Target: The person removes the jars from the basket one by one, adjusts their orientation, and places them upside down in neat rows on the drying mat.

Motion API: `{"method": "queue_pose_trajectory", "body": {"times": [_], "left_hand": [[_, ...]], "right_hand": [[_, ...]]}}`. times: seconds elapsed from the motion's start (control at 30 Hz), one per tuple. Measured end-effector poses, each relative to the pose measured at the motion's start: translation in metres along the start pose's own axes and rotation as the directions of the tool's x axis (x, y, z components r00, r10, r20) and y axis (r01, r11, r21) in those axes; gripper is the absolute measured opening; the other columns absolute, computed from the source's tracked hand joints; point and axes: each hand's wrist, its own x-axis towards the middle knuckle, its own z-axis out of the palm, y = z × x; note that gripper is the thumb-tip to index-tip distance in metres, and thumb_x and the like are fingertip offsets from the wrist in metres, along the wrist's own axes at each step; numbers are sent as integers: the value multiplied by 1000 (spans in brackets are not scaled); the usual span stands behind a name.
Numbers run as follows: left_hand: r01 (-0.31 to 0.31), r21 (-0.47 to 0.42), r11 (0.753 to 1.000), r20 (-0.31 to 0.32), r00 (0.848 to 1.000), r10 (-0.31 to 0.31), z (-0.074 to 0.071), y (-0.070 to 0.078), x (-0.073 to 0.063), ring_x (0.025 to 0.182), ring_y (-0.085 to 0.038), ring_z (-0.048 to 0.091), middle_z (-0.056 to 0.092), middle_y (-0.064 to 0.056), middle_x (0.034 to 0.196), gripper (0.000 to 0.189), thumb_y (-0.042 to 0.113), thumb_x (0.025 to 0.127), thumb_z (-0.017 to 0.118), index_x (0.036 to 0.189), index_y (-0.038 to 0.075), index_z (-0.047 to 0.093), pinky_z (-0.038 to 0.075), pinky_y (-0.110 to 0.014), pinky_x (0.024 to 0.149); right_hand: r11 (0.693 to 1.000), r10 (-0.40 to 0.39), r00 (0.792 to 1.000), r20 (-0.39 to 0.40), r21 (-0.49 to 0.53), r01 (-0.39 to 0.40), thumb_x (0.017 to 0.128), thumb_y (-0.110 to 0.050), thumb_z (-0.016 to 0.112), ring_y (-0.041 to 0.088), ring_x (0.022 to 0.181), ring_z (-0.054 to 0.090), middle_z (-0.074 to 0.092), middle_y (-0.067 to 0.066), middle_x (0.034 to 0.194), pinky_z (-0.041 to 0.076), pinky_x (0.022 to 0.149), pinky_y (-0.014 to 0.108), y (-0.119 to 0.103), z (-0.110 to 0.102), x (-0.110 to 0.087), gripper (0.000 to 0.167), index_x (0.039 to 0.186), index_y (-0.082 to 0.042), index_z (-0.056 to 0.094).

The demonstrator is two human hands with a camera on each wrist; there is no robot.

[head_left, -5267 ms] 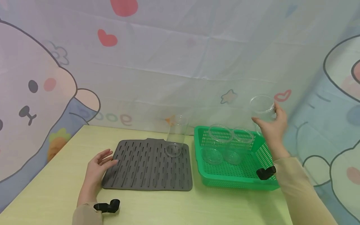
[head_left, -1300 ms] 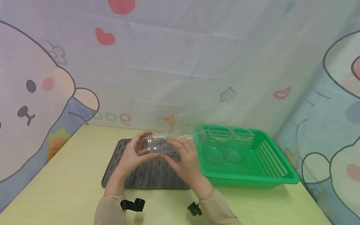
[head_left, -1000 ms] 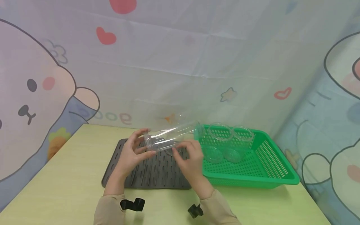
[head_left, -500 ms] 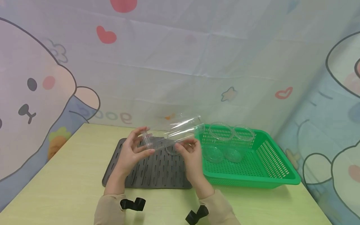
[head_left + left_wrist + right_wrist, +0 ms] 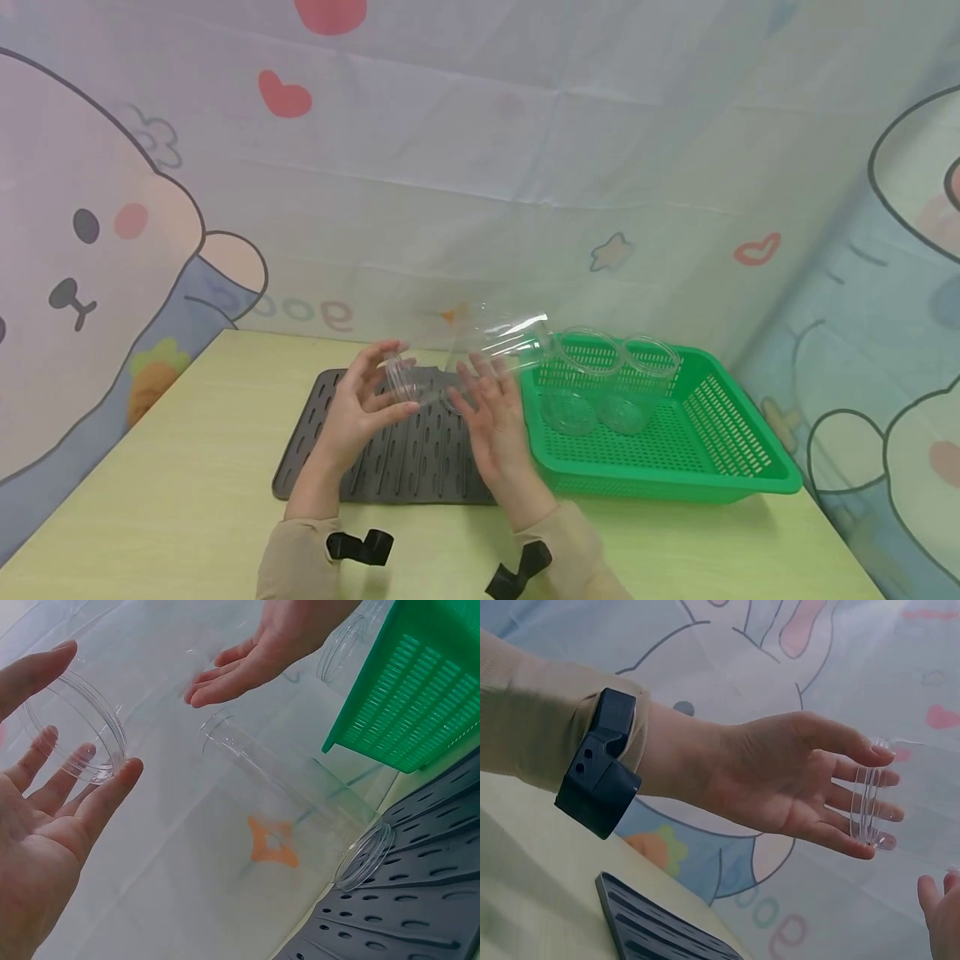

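Observation:
A clear plastic jar [image 5: 517,333] is held in the air on its side, its far end tilted up to the right. My left hand [image 5: 351,414] grips it round the ridged rim end, thumb below and fingers spread over the edge. Beneath the jar's body, my right hand [image 5: 498,433] has its fingers extended, the fingertips overlapping the wall in the head view. Behind, a second clear jar [image 5: 300,787] stands upright on the grey slotted mat [image 5: 397,467]. Two more clear jars [image 5: 568,412] stand in the green basket [image 5: 675,487], open rims upward.
The green basket sits right of the mat, its left wall close to my right hand. A printed cloth backdrop [image 5: 450,167] hangs behind the pale yellow table [image 5: 187,450]. Black camera mounts [image 5: 360,547] are strapped to both wrists.
The jar first held over the basket by my right hand is now in my left hand above the mat. Its far end has risen lately, and my right fingers have straightened off it.

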Motion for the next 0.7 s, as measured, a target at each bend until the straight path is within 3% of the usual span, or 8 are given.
{"method": "queue_pose_trajectory", "body": {"times": [0.07, 0.27, 0.37, 0.5, 0.6, 0.7], "left_hand": [[0, -1, 1000, 7, 1000, 0, 0, 0, 0, 126, -4, 49, 36, -15, 150, 73, -5, 84, 71, 147, 2, 34, 52, -19, 94], [-1, 0, 1000, 20, 1000, 1, 0, -3, 1, 127, -5, 48, 34, -16, 152, 75, -5, 84, 71, 148, 1, 31, 51, -20, 94], [10, 24, 1000, 29, 1000, -11, -1, -4, 1, 132, -16, 46, 33, -15, 153, 76, -4, 85, 70, 149, 3, 31, 49, -35, 102], [25, 42, 999, 42, 999, -26, -2, -5, 0, 140, -35, 37, 30, -15, 156, 78, -3, 85, 70, 150, 5, 29, 33, -60, 113], [29, 45, 999, 49, 998, -31, -3, -5, 0, 143, -40, 31, 29, -15, 157, 79, -3, 84, 71, 151, 6, 29, 24, -65, 116], [32, 58, 998, 52, 998, -35, -4, -5, -1, 144, -38, 30, 29, -14, 158, 81, -2, 84, 71, 152, 8, 28, 24, -63, 116]], "right_hand": [[1000, -3, 1000, -9, 28, 3, 89, -32, 71, 24, 132, 48, 27, 20, 156, 45, 110, 43, 1, 2, 1, 91, 153, -7, 12], [996, -12, 999, -45, 92, 16, 86, -32, 75, 24, 131, 50, 34, 17, 152, 46, 108, 43, 3, 5, 2, 95, 154, -7, 13], [994, -13, 999, -49, 104, 18, 86, -31, 75, 25, 131, 50, 28, 20, 155, 48, 107, 41, 3, 6, 2, 95, 154, -7, 12], [994, -20, 999, -50, 108, 25, 86, -32, 76, 28, 134, 46, 28, 20, 155, 48, 106, 41, 5, 5, 2, 96, 154, -8, 13], [994, -29, 998, -48, 103, 34, 87, -31, 75, 31, 137, 43, 33, 16, 153, 48, 107, 42, 5, 5, 2, 93, 154, -9, 14], [995, -35, 998, -48, 94, 40, 89, -27, 71, 29, 135, 45, 36, 14, 150, 48, 106, 42, 5, 5, 1, 86, 153, -10, 16]]}}
